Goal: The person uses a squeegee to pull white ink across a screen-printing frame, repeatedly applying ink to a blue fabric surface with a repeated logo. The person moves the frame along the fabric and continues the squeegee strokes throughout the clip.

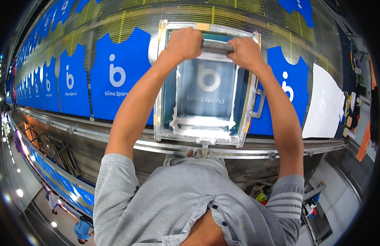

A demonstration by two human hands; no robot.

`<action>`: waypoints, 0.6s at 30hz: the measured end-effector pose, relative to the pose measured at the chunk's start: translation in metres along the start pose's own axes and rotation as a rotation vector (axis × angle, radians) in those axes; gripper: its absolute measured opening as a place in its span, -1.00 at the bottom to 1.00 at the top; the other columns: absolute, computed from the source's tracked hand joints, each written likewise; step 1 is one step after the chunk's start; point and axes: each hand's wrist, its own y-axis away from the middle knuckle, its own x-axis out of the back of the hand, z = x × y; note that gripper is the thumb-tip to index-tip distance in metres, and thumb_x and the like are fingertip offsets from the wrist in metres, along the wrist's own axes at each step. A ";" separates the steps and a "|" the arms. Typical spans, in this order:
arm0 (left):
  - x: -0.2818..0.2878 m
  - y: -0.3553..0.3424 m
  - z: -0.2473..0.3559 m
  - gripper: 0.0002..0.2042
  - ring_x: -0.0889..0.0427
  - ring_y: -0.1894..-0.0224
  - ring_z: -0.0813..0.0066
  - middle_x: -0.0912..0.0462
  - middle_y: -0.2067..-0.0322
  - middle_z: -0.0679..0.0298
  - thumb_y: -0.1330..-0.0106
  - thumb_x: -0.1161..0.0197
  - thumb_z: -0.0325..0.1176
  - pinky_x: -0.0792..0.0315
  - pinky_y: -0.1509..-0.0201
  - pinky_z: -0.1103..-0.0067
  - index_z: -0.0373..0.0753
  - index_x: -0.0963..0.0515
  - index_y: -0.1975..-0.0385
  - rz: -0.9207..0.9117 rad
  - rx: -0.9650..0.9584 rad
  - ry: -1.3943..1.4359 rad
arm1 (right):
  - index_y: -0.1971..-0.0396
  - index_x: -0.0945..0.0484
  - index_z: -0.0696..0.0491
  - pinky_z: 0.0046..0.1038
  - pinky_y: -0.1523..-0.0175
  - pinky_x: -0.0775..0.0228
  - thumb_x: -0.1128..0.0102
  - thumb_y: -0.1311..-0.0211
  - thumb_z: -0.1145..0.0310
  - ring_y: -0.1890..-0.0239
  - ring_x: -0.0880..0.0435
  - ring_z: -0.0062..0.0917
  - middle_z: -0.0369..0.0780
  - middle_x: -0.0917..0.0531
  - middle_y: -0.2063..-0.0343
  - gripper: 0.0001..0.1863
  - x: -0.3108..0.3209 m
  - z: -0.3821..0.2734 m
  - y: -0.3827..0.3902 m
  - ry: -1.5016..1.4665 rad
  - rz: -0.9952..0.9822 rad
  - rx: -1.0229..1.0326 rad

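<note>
Both my hands grip a squeegee (216, 47) with a grey bar handle, at the far end of a screen-printing frame (159, 110). My left hand (185, 43) is closed round the bar's left end, and my right hand (246, 53) round its right end. Pale mesh (206, 104) inside the frame carries a round emblem with a line of lettering under it. White ink (202, 122) lies in a thick band across the near end of the mesh and in streaks along its sides. The squeegee's blade edge is partly hidden by glare.
Blue cut shirt panels (134, 53) with white prints lie in a row leftward; another blue panel (294, 115) and a white sheet (319, 112) lie right. A metal rail (243, 152) runs along the near table edge. Two people, one in a blue shirt (82, 228), show lower left.
</note>
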 end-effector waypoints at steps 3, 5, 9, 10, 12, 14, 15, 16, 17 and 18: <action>0.003 -0.032 -0.012 -0.72 -0.74 0.31 -0.04 -0.73 0.44 -0.02 0.00 -0.24 -0.46 -0.60 0.22 0.19 -0.09 -0.79 0.29 -0.028 0.026 -0.008 | 0.29 -0.76 0.07 -0.08 0.04 -0.56 -0.34 0.04 0.36 0.23 -0.73 -0.07 -0.01 -0.75 0.35 -0.75 -0.008 0.024 -0.034 -0.011 -0.029 0.001; 0.000 -0.038 -0.013 -0.71 -0.73 0.33 -0.03 -0.72 0.44 -0.03 0.00 -0.24 -0.46 -0.59 0.25 0.19 -0.09 -0.79 0.28 -0.061 0.030 -0.032 | 0.21 -0.74 0.02 -0.03 0.06 -0.50 -0.43 0.00 0.32 0.16 -0.69 -0.07 -0.10 -0.74 0.29 -0.71 -0.013 0.031 -0.039 0.001 -0.125 -0.053; -0.021 -0.013 -0.011 -0.74 -0.72 0.40 -0.03 -0.72 0.48 -0.01 0.01 -0.26 -0.45 -0.58 0.31 0.20 -0.09 -0.80 0.32 0.090 -0.032 -0.011 | 0.28 -0.74 0.05 -0.02 -0.39 -0.28 -0.35 -0.02 0.39 0.15 -0.71 -0.16 -0.13 -0.73 0.33 -0.78 -0.018 0.013 -0.010 0.018 0.012 0.019; -0.021 -0.002 -0.007 -0.75 -0.71 0.42 -0.03 -0.72 0.50 0.01 0.01 -0.26 -0.45 -0.58 0.32 0.20 -0.09 -0.80 0.33 0.069 -0.030 -0.013 | 0.30 -0.73 0.04 0.00 -0.39 -0.28 -0.34 -0.02 0.40 0.15 -0.71 -0.18 -0.14 -0.72 0.33 -0.80 -0.024 0.009 -0.001 0.019 0.006 0.024; -0.025 0.025 0.002 -0.76 -0.71 0.45 -0.02 -0.72 0.51 0.04 0.01 -0.27 -0.45 -0.57 0.33 0.20 -0.08 -0.80 0.35 0.035 -0.016 -0.001 | 0.33 -0.72 0.03 0.04 -0.40 -0.27 -0.33 -0.02 0.42 0.15 -0.71 -0.21 -0.17 -0.71 0.35 -0.83 -0.031 -0.003 0.022 0.023 -0.004 0.037; -0.035 0.055 0.013 -0.77 -0.71 0.46 -0.01 -0.72 0.53 0.07 0.00 -0.27 -0.46 -0.57 0.34 0.20 -0.08 -0.80 0.37 0.015 0.007 0.029 | 0.41 -0.69 0.05 0.06 -0.39 -0.28 -0.33 0.02 0.46 0.19 -0.70 -0.24 -0.19 -0.66 0.43 -0.88 -0.036 -0.017 0.049 -0.022 0.020 0.072; -0.040 0.072 0.020 -0.76 -0.71 0.47 0.03 -0.73 0.52 0.11 0.00 -0.27 -0.49 -0.56 0.37 0.23 -0.07 -0.80 0.37 0.025 0.011 0.038 | 0.42 -0.68 0.05 0.06 -0.39 -0.27 -0.34 0.04 0.47 0.21 -0.70 -0.24 -0.19 -0.65 0.44 -0.88 -0.040 -0.025 0.065 -0.034 0.029 0.076; -0.045 0.090 0.026 -0.76 -0.71 0.48 0.05 -0.73 0.52 0.12 0.01 -0.27 -0.51 -0.56 0.37 0.24 -0.08 -0.80 0.37 0.032 0.011 0.067 | 0.43 -0.67 0.06 0.06 -0.39 -0.27 -0.34 0.05 0.48 0.22 -0.69 -0.24 -0.19 -0.64 0.45 -0.88 -0.045 -0.033 0.081 -0.049 0.038 0.077; -0.052 0.108 0.033 -0.75 -0.71 0.48 0.06 -0.73 0.51 0.12 0.01 -0.27 -0.52 -0.56 0.38 0.25 -0.08 -0.80 0.37 0.039 0.010 0.096 | 0.46 -0.66 0.07 0.07 -0.39 -0.26 -0.34 0.10 0.51 0.25 -0.68 -0.27 -0.19 -0.60 0.48 -0.87 -0.049 -0.040 0.097 -0.058 0.046 0.089; -0.058 0.125 0.039 -0.74 -0.71 0.49 0.07 -0.73 0.50 0.13 0.02 -0.27 -0.54 -0.56 0.38 0.26 -0.08 -0.80 0.37 0.050 0.008 0.124 | 0.46 -0.66 0.06 0.06 -0.39 -0.26 -0.34 0.10 0.51 0.26 -0.68 -0.28 -0.20 -0.60 0.48 -0.88 -0.052 -0.048 0.113 -0.061 0.041 0.089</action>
